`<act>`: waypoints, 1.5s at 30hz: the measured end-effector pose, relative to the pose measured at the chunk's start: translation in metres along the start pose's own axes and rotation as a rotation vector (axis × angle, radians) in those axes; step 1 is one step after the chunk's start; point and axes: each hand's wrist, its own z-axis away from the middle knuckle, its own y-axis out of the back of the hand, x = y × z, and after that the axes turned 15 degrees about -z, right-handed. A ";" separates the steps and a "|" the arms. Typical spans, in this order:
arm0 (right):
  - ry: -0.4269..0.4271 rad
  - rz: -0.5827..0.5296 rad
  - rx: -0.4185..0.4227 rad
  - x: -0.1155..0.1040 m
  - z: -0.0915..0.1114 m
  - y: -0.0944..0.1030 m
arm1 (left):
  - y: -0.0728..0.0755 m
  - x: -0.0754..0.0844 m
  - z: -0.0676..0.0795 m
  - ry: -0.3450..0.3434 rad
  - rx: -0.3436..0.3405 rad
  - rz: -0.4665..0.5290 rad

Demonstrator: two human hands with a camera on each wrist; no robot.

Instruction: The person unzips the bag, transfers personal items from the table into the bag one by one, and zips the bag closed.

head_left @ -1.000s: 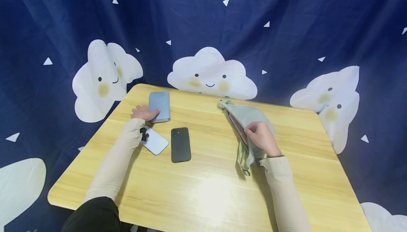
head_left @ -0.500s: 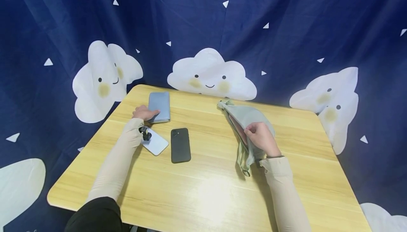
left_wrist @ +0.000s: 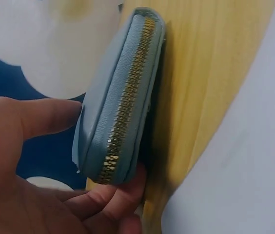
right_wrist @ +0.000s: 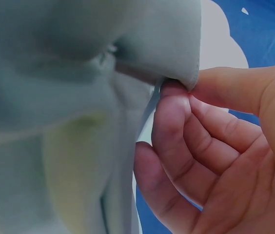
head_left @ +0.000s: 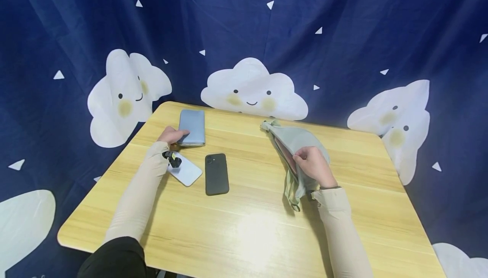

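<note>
Since the earlier frame the left hand (head_left: 170, 135) has tucked its fingers in under the near left part of the blue wallet (head_left: 192, 126), and the wallet has edged slightly to the right; the right hand looks unchanged. The wallet lies at the far left of the table (head_left: 164, 227), held between the thumb above and the fingers below, its zip (left_wrist: 127, 97) facing near. Whether its far end touches the table I cannot tell. On the right, the right hand (head_left: 314, 163) pinches the edge of the grey-green bag (head_left: 299, 136), whose mouth gapes to the left.

The likeliest trouble is the left hold: it sits towards one corner, so the wallet's weight could make it twist or slip from the thumb if lifted. The wrist camera (head_left: 174, 160) hangs over the white phone (head_left: 187, 172), just near of the wallet, and a low sweep to the right could knock that phone or the black phone (head_left: 216, 174) beside it. The bag seems soft, so its mouth could fold shut should the right hand's narrow pinch slacken, and the loose strap (head_left: 291, 191) at its near end could snag a sleeve
</note>
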 end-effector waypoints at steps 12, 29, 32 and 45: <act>0.006 0.007 -0.006 -0.001 0.000 0.001 | 0.010 -0.009 0.000 0.003 -0.210 0.327; -0.009 -0.026 -0.013 0.002 0.000 -0.001 | 0.016 -0.005 0.023 -0.017 -0.323 0.603; -0.003 -0.023 -0.019 0.002 0.000 -0.001 | 0.017 -0.004 0.026 -0.016 -0.339 0.643; -0.004 -0.017 -0.018 0.003 0.000 -0.001 | 0.016 -0.003 0.024 0.001 -0.332 0.814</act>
